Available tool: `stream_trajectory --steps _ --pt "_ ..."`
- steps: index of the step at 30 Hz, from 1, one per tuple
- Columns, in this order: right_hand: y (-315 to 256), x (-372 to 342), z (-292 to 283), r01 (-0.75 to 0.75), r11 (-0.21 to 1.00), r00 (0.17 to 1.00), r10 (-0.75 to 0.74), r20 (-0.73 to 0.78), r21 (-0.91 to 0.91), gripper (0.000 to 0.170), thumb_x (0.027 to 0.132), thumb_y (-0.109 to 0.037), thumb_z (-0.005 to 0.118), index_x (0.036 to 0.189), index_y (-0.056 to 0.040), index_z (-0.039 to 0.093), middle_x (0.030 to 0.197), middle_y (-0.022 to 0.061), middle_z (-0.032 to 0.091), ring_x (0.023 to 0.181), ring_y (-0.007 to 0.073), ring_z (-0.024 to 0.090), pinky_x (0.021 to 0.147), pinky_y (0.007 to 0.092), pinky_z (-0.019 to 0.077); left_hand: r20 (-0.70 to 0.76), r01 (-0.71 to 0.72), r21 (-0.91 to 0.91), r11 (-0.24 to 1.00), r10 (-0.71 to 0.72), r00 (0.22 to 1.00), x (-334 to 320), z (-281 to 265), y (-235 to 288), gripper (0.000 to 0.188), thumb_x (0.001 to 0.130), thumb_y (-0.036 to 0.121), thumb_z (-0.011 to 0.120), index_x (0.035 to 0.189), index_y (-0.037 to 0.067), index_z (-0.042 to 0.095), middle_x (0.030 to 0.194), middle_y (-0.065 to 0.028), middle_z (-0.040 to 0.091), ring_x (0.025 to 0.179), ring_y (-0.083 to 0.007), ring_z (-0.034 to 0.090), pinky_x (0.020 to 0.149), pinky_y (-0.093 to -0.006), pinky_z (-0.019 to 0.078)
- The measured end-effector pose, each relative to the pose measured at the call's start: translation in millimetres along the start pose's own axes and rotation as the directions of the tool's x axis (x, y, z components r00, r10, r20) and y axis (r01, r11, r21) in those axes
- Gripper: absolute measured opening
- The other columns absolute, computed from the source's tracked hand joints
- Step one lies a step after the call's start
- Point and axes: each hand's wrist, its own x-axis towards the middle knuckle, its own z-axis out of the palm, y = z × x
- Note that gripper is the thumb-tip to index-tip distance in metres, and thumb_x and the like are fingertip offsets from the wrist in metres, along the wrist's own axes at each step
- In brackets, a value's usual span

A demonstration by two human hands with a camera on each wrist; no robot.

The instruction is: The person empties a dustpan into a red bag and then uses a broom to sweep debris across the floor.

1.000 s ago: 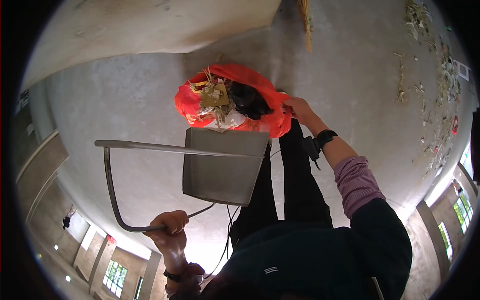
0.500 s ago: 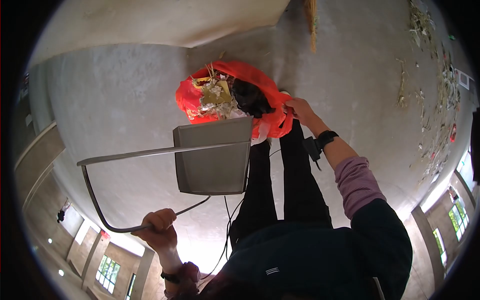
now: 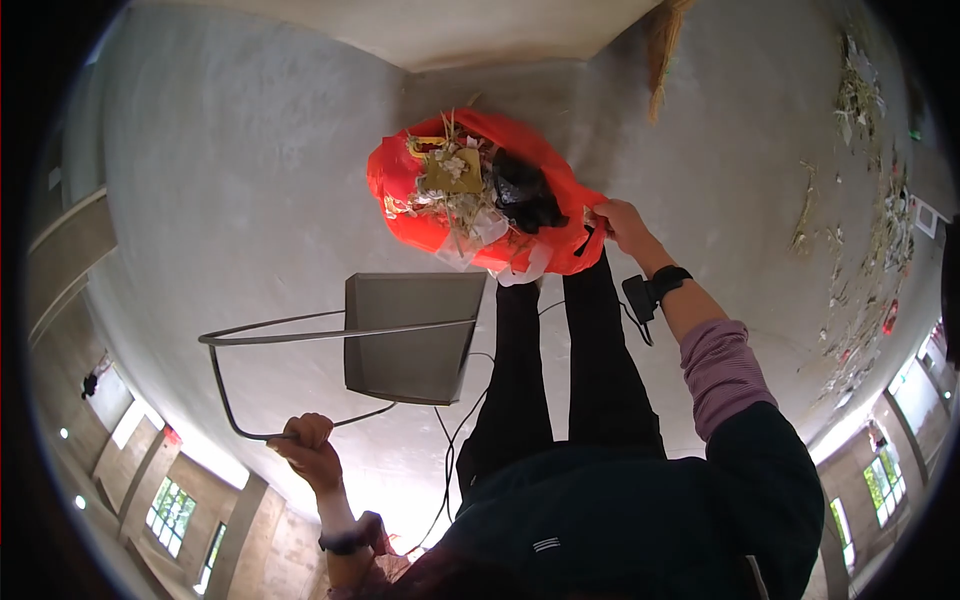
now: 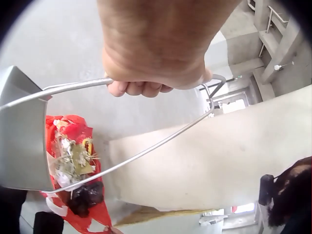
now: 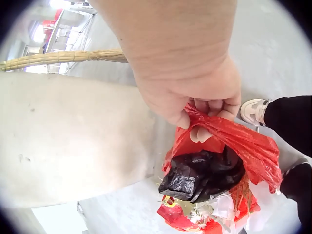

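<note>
My left hand (image 3: 308,450) grips the bent metal handle of a grey dustpan (image 3: 412,340), fingers wrapped round the rod. The pan hangs in front of my legs, below the bag in the head view, and no litter shows on its face. My right hand (image 5: 195,105) pinches the rim of a red plastic bag (image 5: 253,151) between thumb and fingers and holds its mouth open. Inside lie a crumpled black plastic bag (image 5: 202,175), dry straw and paper scraps (image 3: 455,180), and a yellowish piece of card.
A pale wall or pillar (image 4: 204,161) stands just beyond the bag. Beside it leans a straw broom (image 5: 63,58). Litter (image 3: 860,90) is strewn over the concrete floor at the right. A thin black cable (image 3: 448,460) hangs beside my legs.
The dustpan has drawn back from the bag's mouth and now sits apart from it, my left hand moving lower and slightly left. My right hand keeps hold of the bag.
</note>
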Motion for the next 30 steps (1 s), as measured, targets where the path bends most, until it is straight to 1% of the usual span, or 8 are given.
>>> stream_trajectory --steps 4,7,9,12,20,23,25,30 --pt "-5 -7 3 -0.013 0.999 0.999 0.011 -0.044 -0.029 0.013 0.077 -0.015 0.052 0.082 -0.0044 0.059 0.072 0.0046 0.061 0.06 0.0111 0.056 0.051 0.0227 0.0412 -0.041 0.041 0.047 0.998 -0.039 0.998 -19 -26 -32 0.06 0.082 0.066 0.028 0.055 0.013 0.022 0.051 0.0025 0.018 0.048 -0.0112 0.018 0.048 -0.0265 0.0227" --pt "-10 -18 6 -0.022 0.999 0.998 0.019 -0.066 -0.041 0.014 0.077 -0.016 0.052 0.083 -0.0053 0.059 0.072 0.0033 0.061 0.064 0.0119 0.059 0.054 0.0228 0.0428 -0.184 0.077 -0.023 0.997 -0.08 0.98 -31 -41 -51 0.055 0.091 0.052 0.031 0.056 0.01 0.023 0.053 0.001 0.02 0.049 -0.011 0.02 0.051 -0.0281 0.0265" --pt "-12 -20 6 -0.032 0.998 0.998 0.029 -0.055 -0.057 0.014 0.077 -0.016 0.052 0.084 -0.0058 0.059 0.073 0.0027 0.061 0.065 0.0122 0.06 0.056 0.023 0.0435 -0.245 0.203 0.135 0.97 -0.166 0.955 -36 -57 -62 0.047 0.094 0.035 0.034 0.054 0.01 0.025 0.051 0.001 0.022 0.049 -0.0111 0.023 0.056 -0.0295 0.0353" --pt "-14 -15 5 -0.029 0.992 1.0 0.028 -0.003 -0.126 0.015 0.077 -0.017 0.052 0.085 -0.0064 0.059 0.074 0.0025 0.061 0.065 0.0119 0.06 0.057 0.0233 0.0439 -0.296 0.303 0.156 0.94 -0.248 0.922 -46 -82 -94 0.045 0.094 0.025 0.036 0.053 0.011 0.026 0.048 0.0015 0.024 0.048 -0.0109 0.025 0.062 -0.0316 0.0415" --pt "-10 -28 14 -0.021 0.996 1.0 0.021 -0.002 -0.083 0.016 0.078 -0.019 0.052 0.085 -0.0074 0.059 0.071 0.0009 0.06 0.065 0.0095 0.057 0.055 0.0222 0.0408 -0.399 0.382 0.058 0.922 -0.329 0.856 -76 -130 -176 0.05 0.093 0.033 0.039 0.049 0.011 0.032 0.046 0.0019 0.028 0.048 -0.0102 0.028 0.076 -0.0345 0.0423" --pt "-11 -29 13 -0.02 0.996 0.999 0.015 -0.05 -0.092 0.016 0.078 -0.02 0.052 0.086 -0.0075 0.059 0.072 0.0006 0.06 0.065 0.0089 0.057 0.056 0.0219 0.0402 -0.383 0.472 0.1 0.876 -0.404 0.831 -71 -135 -184 0.05 0.093 0.035 0.04 0.051 0.008 0.041 0.048 -0.0005 0.039 0.052 -0.012 0.04 0.079 -0.0358 0.0417" --pt "-10 -28 11 -0.031 0.995 0.998 0.025 -0.065 -0.094 0.017 0.078 -0.02 0.052 0.086 -0.0076 0.059 0.073 0.0005 0.06 0.065 0.0088 0.056 0.056 0.022 0.0402 -0.464 0.543 0.189 0.818 -0.412 0.784 -66 -132 -189 0.05 0.092 0.036 0.04 0.054 0.005 0.048 0.055 -0.0039 0.051 0.065 -0.0154 0.053 0.081 -0.0371 0.0412" --pt "-8 -20 7 -0.048 0.992 0.999 0.046 -0.017 -0.114 0.017 0.078 -0.02 0.052 0.087 -0.0077 0.059 0.075 0.0005 0.06 0.066 0.0088 0.056 0.057 0.0224 0.0407 -0.403 0.591 0.108 0.8 -0.508 0.761 -83 -135 -223 0.049 0.091 0.039 0.04 0.064 0.002 0.057 0.066 -0.008 0.06 0.076 -0.0192 0.058 0.083 -0.0354 0.041"
